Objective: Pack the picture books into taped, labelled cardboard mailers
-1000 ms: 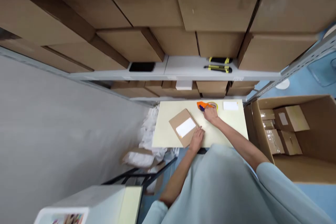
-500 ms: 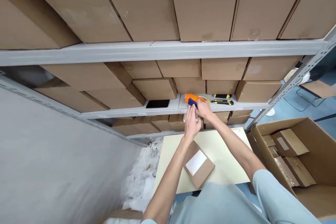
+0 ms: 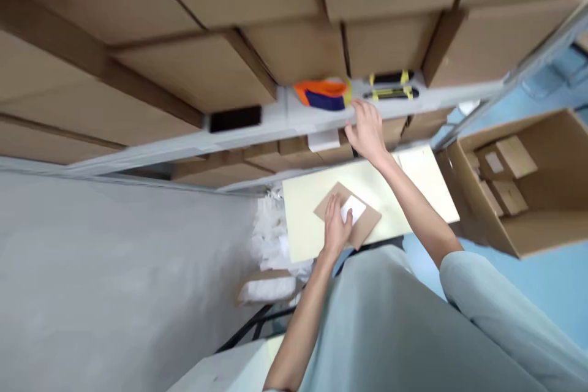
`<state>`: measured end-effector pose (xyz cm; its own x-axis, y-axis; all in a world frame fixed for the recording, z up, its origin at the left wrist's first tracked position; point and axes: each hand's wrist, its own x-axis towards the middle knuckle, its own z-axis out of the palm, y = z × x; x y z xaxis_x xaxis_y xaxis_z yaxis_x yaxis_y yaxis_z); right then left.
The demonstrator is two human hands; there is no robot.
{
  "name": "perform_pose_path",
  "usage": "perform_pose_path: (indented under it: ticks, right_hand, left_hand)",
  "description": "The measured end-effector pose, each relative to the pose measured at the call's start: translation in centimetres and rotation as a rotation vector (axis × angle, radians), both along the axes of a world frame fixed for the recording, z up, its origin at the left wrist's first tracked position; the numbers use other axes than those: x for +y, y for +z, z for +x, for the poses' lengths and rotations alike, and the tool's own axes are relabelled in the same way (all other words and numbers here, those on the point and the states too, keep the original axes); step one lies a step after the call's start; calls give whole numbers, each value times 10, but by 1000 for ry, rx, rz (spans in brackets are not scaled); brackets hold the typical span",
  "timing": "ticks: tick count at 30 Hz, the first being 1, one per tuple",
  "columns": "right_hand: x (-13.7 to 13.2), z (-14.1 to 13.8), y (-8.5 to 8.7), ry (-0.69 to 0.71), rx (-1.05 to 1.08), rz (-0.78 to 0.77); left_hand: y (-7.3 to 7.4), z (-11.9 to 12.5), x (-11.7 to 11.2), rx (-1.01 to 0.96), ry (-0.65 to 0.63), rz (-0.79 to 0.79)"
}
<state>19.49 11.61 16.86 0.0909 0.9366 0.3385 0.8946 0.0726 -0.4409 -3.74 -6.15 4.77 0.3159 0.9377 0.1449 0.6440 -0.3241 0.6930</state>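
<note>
My left hand point(image 3: 337, 226) lies on a small cardboard box point(image 3: 367, 228) with a white label point(image 3: 354, 208), its fingers stretched over the box's left part and its thumb apart. The box rests turned at an angle on a pale yellow board point(image 3: 303, 229). Above it, my right hand point(image 3: 369, 131) is open at the shelf's front edge with nothing visible in its fingers. Just left of its fingertips sits an orange and dark blue tape dispenser point(image 3: 324, 98) on the shelf. Two yellow and black utility knives point(image 3: 392, 93) lie to the right of the dispenser.
A dark flat phone-like thing point(image 3: 235, 118) lies on the shelf point(image 3: 275, 125). Cardboard boxes point(image 3: 197, 67) fill the shelving. At right stands a large open carton point(image 3: 546, 208) with smaller boxes inside. White packing material point(image 3: 271, 226) is heaped left of the board, by a grey wall point(image 3: 114, 269).
Both hands have left the tape dispenser, which stays on the shelf. My left hand has come down onto the labelled box; my right has shifted slightly right. The view has tilted down.
</note>
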Motion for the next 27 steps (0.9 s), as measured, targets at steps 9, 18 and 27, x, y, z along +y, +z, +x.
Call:
perform_pose_path:
  ticks: [9,18,27]
  right_hand:
    - [-301,-5,-170,-617,523,-492]
    - [-295,-42,-184,-417,873,-716]
    - [-236,-17,-191,-180,1010,-856]
  left_hand:
    - [-49,4,-58,192,-326,-121]
    - [-70,-1,-63,204,-299,-131]
    - [-68,-3,-60,176,-318,-174]
